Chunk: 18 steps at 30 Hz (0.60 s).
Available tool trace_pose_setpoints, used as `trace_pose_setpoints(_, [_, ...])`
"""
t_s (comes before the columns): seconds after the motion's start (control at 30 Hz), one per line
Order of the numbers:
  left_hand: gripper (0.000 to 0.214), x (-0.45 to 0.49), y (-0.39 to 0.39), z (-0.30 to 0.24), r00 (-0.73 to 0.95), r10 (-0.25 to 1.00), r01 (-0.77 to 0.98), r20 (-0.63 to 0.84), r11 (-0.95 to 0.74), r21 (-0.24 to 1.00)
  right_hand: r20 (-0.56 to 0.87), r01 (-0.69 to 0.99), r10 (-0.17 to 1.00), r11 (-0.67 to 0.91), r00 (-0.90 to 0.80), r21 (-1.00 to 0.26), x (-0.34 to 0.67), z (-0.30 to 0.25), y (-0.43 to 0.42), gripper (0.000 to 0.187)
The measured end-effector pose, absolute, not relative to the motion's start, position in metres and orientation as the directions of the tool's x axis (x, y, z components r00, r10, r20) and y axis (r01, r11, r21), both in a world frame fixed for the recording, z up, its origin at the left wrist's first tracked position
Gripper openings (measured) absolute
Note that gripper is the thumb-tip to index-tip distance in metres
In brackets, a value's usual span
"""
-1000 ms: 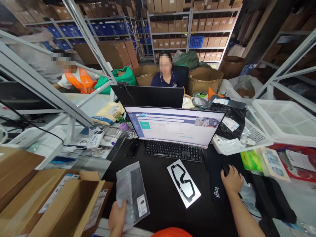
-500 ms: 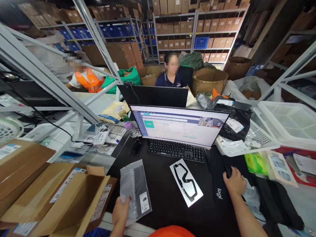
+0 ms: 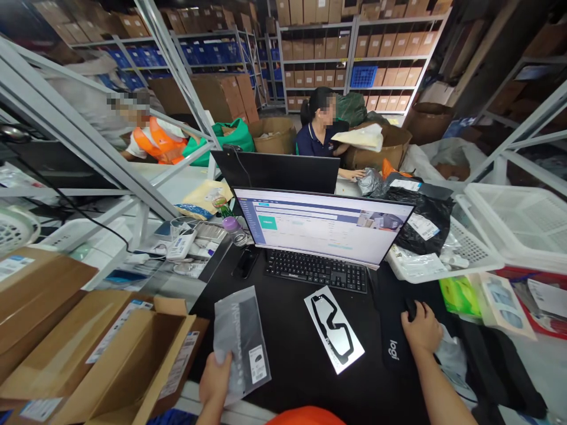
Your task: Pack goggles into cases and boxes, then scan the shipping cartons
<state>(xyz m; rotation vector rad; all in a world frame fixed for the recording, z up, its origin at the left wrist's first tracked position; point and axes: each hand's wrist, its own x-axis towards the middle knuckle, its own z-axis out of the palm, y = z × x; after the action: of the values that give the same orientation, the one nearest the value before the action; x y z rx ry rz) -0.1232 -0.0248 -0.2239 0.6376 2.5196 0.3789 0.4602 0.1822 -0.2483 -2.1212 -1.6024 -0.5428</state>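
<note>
While the frosted bag is lying over the black desk at the view's 7 o'clock, left hand: pinching its near edge, thumb pressing on top; other fingers hiding underneath, cannot tell their spread.
Bag print: grey lettering running lengthwise, white label sitting at its 4 o'clock.
Clock from here on: centring on the bag.
Silver card: lying flat at 3, showing a black zigzag outline, not touching the bag.
Right hand: resting toward 3, fingers curling over the black mouse on the "logi" pad.
Open carton: standing at 9, just beside the left hand.
Phone: lying at 12, near the keyboard's left end.
Keyboard: sitting between 1 and 2, below the lit monitor.
White tray: sitting at 2, dark parcels piling there.
Co-worker in navy: sitting at 1 beyond the monitors, holding a pale packet.
Co-worker in orange vest: working at 11, well apart.
</note>
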Motion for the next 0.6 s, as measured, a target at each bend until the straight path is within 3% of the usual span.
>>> trace_pose_setpoints(0.6, [0.04,-0.1201,-0.0249,-0.2243,-0.786,0.478,0.339,-0.392,0.863,0.375,0.516,0.973,0.827,-0.223,0.224,-0.066,0.4611,-0.2488,0.1821,0.035])
